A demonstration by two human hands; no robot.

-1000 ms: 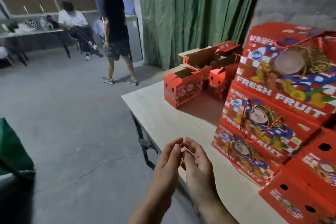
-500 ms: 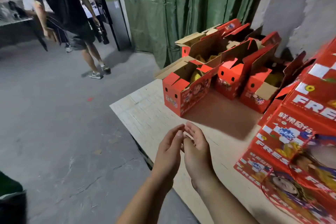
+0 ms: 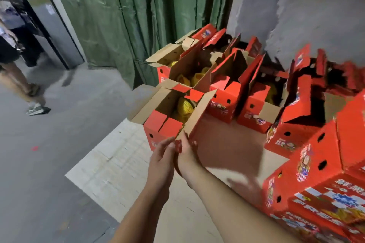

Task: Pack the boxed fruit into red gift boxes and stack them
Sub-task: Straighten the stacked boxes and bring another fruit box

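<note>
Hands at nearest open gift box [image 3: 158, 134].
Left hand [image 3: 162, 161] and right hand [image 3: 187, 156], fingers straight, touch its near corner flap.

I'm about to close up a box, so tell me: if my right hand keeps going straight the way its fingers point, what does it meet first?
Most likely the long side flap of the nearest open red gift box. The right hand points up and away, fingertips already at that flap's lower corner, though depth is hard to judge.
</note>
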